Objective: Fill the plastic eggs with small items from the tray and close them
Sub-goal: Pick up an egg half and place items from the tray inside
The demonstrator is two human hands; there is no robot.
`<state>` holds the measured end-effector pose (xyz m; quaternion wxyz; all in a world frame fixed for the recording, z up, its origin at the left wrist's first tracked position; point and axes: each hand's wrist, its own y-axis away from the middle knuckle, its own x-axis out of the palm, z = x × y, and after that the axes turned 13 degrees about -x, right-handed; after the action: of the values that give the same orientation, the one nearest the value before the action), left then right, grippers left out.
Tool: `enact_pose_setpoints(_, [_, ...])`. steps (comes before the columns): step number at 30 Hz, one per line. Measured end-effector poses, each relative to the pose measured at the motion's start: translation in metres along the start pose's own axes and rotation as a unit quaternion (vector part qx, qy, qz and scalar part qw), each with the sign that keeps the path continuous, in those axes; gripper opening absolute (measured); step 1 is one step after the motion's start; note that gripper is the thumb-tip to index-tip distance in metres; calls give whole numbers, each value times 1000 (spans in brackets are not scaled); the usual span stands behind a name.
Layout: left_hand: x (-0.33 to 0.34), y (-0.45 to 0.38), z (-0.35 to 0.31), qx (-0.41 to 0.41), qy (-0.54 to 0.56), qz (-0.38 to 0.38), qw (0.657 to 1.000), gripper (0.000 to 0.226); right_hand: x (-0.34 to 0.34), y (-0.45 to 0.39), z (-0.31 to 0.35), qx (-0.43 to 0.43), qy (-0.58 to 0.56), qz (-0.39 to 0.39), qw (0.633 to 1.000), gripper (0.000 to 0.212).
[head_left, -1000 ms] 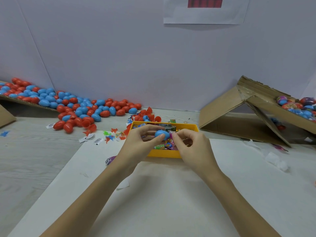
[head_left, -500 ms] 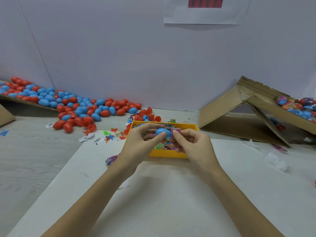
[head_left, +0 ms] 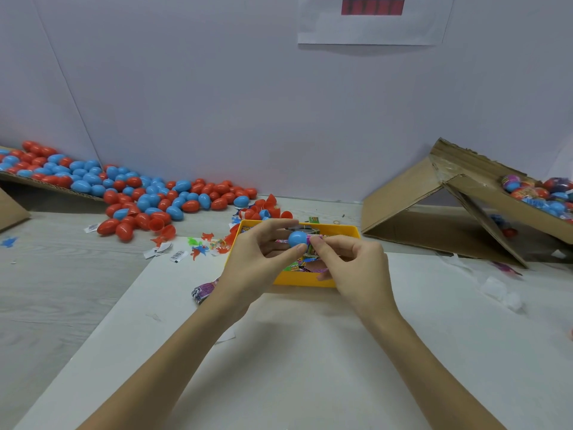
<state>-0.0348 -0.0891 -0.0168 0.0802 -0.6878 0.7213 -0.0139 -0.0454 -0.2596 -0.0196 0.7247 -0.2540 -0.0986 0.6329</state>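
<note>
Raised slightly since a second ago, the blue egg half (head_left: 298,238) sits pinched in the left hand (head_left: 263,259) above the yellow tray (head_left: 305,279), while the right hand (head_left: 350,265) pinches a pink wrapped item (head_left: 312,239) at its rim. Filling appears underway; next, push it inside.

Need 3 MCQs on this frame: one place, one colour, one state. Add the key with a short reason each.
1. Where is the yellow tray?
A. on the cardboard ramp
B. on the white sheet, under the hands
C. among the loose eggs

2. What colour is the egg half in the left hand?
A. red
B. yellow
C. blue

3. What is the right hand doing?
A. pinching a pink wrapped item at the egg half
B. lying flat
C. lifting the tray

Key: 1 B, the tray sits directly beneath both hands; 2 C, it shows blue between the fingers; 3 A, fingertips meet on the wrapper.
</note>
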Motion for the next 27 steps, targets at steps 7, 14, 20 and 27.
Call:
enact_pose_setpoints(7, [-1, 0, 1, 5, -4, -13, 1000, 32, 1, -2, 3, 5, -85, -21, 996, 14])
enact_pose_setpoints(14, [0, -1, 1, -5, -8, -23, 1000, 30, 1, -2, 6, -21, -76, -33, 996, 15])
enact_pose_setpoints(20, [-1, 1, -1, -9, 2, -10, 1000, 28, 1, -1, 7, -17, -67, -21, 997, 16])
enact_pose_setpoints(27, [-1, 3, -3, 5, 20, 1, 1000, 40, 1, 1, 10, 32, -103, -17, 994, 18])
